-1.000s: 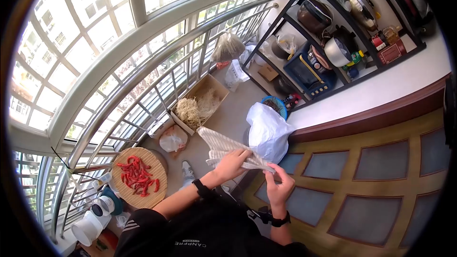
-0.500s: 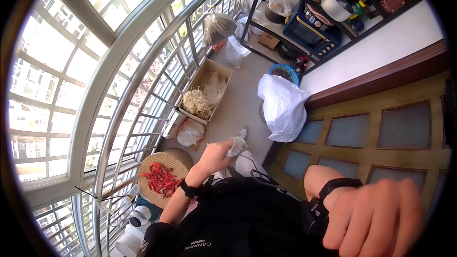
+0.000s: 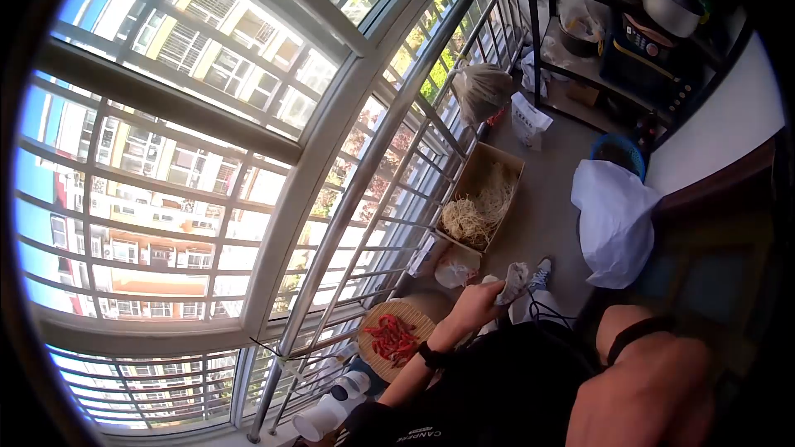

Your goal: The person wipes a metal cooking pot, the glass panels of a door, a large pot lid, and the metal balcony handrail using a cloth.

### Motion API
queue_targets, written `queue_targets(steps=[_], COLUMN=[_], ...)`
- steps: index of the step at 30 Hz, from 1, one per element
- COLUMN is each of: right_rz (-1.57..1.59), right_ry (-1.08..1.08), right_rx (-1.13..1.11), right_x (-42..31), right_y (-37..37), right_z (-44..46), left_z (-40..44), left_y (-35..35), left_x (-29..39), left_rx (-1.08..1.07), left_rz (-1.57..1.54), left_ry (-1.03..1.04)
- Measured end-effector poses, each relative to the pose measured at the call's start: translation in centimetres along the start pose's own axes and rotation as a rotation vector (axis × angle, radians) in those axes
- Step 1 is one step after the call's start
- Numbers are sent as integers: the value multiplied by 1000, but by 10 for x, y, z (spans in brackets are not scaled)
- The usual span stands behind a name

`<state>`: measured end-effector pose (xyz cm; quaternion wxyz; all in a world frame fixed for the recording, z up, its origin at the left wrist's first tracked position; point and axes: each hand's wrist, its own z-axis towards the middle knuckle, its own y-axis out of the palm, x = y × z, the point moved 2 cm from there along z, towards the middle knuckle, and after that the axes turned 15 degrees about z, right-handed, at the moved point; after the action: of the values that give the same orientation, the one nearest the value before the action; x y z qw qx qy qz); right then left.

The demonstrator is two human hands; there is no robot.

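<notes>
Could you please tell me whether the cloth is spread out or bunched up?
Bunched up: the cloth shows as a small, crumpled wad in the left hand.

The roomiest way through is the strip of grey floor (image 3: 548, 213) running between the cardboard box (image 3: 493, 161) and the large white bag (image 3: 615, 223); at its far end, a small white bag (image 3: 530, 120) and the dark shelf rack (image 3: 571, 76) narrow the passage. On the left the metal railing (image 3: 364, 186) walls everything off, with only slim gaps between its bars. Near the left hand (image 3: 476, 305), space is tighter — the woven tray (image 3: 416, 313), a plastic bag (image 3: 455, 271), a shoe (image 3: 541, 273) and the looping black cord (image 3: 542, 308) all crowd in.
</notes>
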<state>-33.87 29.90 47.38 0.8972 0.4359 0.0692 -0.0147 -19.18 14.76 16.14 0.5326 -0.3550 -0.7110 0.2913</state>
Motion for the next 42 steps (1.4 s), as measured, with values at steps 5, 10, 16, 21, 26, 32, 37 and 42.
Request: queue_targets(steps=[5, 10, 16, 21, 26, 32, 37, 42], right_rz=[-228, -181, -193, -215, -344, -593, -1221, -1814], right_ry=[21, -132, -147, -130, -115, -162, 240, 251], right_rx=[-303, -133, -137, -122, -90, -204, 442, 608], right_x=[-27, -40, -40, -39, -32, -19, -8, 48], right_y=[-13, 1, -4, -3, 12, 25, -103, -181], right_z=[-21, -11, 1, 12, 12, 1, -26, -56], left_z=[16, 18, 17, 15, 17, 20, 13, -8], left_y=[5, 8, 7, -4, -7, -12, -58, -79], left_x=[-3, -13, -29, -34, -37, -38, -11, 4], left_rx=[11, 0, 24, 41, -20, 11, 108, 256], left_rz=[-12, -9, -4, -6, -2, 25, 12, -44], left_ry=[39, -3, -28, -60, -52, -5, -79, -72])
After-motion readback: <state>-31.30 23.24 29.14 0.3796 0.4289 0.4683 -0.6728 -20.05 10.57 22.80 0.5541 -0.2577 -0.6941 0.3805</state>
